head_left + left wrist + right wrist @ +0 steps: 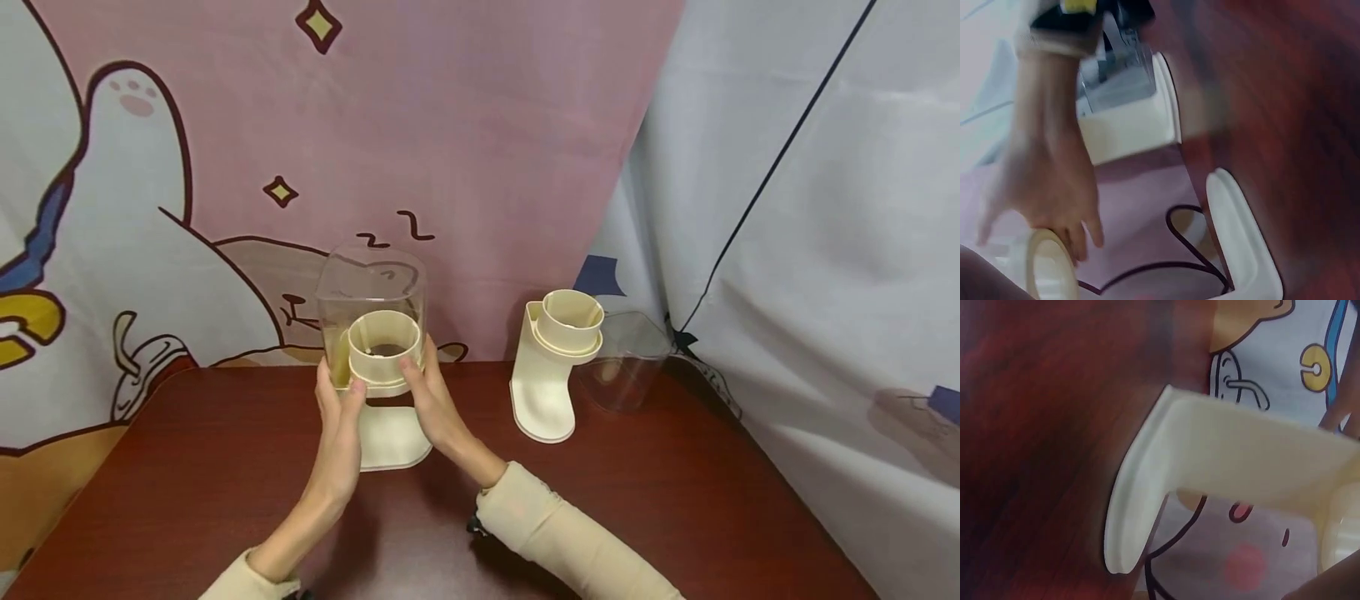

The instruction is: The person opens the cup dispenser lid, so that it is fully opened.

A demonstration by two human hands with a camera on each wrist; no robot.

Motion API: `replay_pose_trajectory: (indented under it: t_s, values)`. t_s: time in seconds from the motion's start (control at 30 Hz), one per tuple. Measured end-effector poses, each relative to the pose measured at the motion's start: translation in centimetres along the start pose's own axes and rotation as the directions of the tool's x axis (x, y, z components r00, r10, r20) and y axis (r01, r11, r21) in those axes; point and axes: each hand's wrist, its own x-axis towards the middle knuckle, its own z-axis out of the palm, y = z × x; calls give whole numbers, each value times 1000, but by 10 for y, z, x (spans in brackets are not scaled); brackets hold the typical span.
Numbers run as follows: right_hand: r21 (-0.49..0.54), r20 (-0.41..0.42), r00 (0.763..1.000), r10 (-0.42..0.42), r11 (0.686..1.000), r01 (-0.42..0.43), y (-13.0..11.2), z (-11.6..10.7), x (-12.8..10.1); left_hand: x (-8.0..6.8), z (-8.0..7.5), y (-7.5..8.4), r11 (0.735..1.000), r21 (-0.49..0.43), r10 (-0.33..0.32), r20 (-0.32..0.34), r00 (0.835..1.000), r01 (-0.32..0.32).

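The cream dispenser with its clear tank stands on the brown table at centre. The left hand grasps its ring at nine o'clock, the right hand at three. A second dispenser stands well apart at three o'clock.

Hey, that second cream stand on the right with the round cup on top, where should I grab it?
Grip the second stand by its upright column, coming from the front left. The clear container crowds its right side, and the column looks narrower than the round cup.
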Motion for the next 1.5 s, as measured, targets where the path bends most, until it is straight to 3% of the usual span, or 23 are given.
replay_pose_trajectory:
  t_s: [0.17,0.3,0.37,0.53,0.63,0.73,0.83,0.97,1.13,1.4,1.5]
  values:
    - [18,39,999,-5,1000,4,-15,-7,-2,-8,1,2,1000,23,-19,46,999,18]
    - [-15,57,998,23,1000,-22,-18,-10,-7,-7,-7,-9,998,-23,65,55,996,-64]
    - [-21,44,999,-9,1000,10,-18,-13,-6,-1,-16,-16,990,-57,130,81,988,-126]
    - [-20,-22,981,-193,981,193,-22,-26,9,32,-37,-34,971,-78,236,204,950,-225]
    - [-38,-4,968,-250,968,250,-26,-28,20,54,-40,-40,961,-35,273,268,924,-274]
    - [-15,27,962,-270,963,271,-27,-22,29,71,-38,-42,945,-74,326,312,892,-319]
    - [30,32,960,-280,960,279,-26,-12,35,78,-35,-42,923,-190,381,314,870,-335]
    - [33,-7,954,-299,954,299,-26,-5,35,79,-31,-43,894,-287,423,282,861,-345]
    - [12,-70,937,-341,939,343,-25,-5,32,77,-26,-42,880,-288,451,257,855,-377]
    - [64,-67,915,-397,914,401,-27,-3,22,65,-24,-44,873,-310,452,225,863,-376]
    - [65,-73,912,-404,910,409,-30,-4,17,61,-21,-42,857,-321,481,224,847,-402]
